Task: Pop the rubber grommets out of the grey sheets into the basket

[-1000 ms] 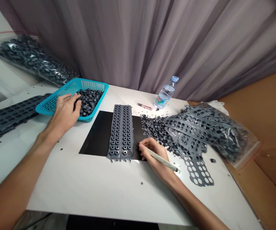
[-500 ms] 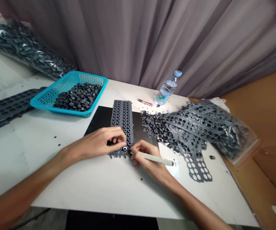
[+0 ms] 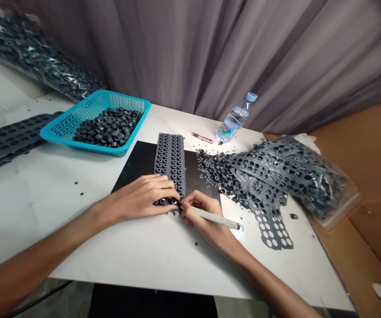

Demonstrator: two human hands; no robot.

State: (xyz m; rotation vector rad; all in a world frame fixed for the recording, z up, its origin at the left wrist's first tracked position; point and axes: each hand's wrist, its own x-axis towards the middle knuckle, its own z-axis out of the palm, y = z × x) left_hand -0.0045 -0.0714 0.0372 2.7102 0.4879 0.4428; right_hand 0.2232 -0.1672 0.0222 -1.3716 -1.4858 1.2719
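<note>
A grey rubber strip (image 3: 170, 159) studded with rows of small rings lies lengthwise on a black mat (image 3: 137, 170) in the middle of the white table (image 3: 144, 251). My left hand (image 3: 144, 196) rests on the strip's near end, fingers curled down over the rings. My right hand (image 3: 200, 214) grips a pale stick-like tool (image 3: 215, 217) like a pen, its tip touching a ring at the strip's near right corner. The two hands meet there.
A turquoise basket (image 3: 74, 126) of loose dark rings stands at the back left. Punched grey strips (image 3: 8, 141) lie left; more strips and loose rings in a plastic bag (image 3: 296, 176) lie right. A water bottle (image 3: 235, 119) and pink snips (image 3: 201, 138) sit behind. Another full bag (image 3: 34, 57) lies far left.
My left hand left the turquoise basket and came down onto the strip's near end. My right hand shifted left with the tool to the strip's corner.
</note>
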